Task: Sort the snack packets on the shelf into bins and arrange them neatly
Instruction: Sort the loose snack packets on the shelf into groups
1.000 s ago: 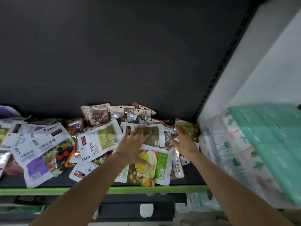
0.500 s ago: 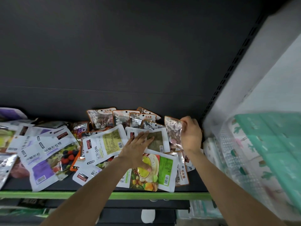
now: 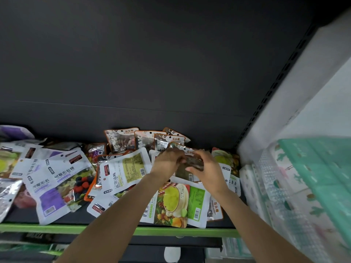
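Both of my hands are meeting over the middle of the shelf [image 3: 22, 217], holding one small clear packet [image 3: 195, 162] between them. My left hand [image 3: 168, 161] is curling its fingers round the packet's left end; my right hand [image 3: 206, 168] is gripping its right end, thumb underneath. The packet is lying with its long axis running left to right, roughly level, tilting slightly down toward the right; blur is hiding which end carries the printed header.

The held packet is hovering just above the loose heap, in front of a row of similar brown-topped packets [image 3: 121, 139] that are leaning upright against the dark back wall [image 3: 171, 63], headers pointing up. Below my wrists a green-and-white fruit packet [image 3: 180, 204] is lying flat with its long axis left to right, reaching the shelf's green front edge [image 3: 171, 231]. To its left a white packet with a yellow-green panel [image 3: 123, 170] is lying tilted, its top rising toward the right. Farther left a white-and-purple berry packet [image 3: 57, 188] is lying at a slant, overlapping others.

At the right, beside the shelf, a clear plastic bin [image 3: 281, 186] is standing with mint-green packs [image 3: 322, 177] in it.
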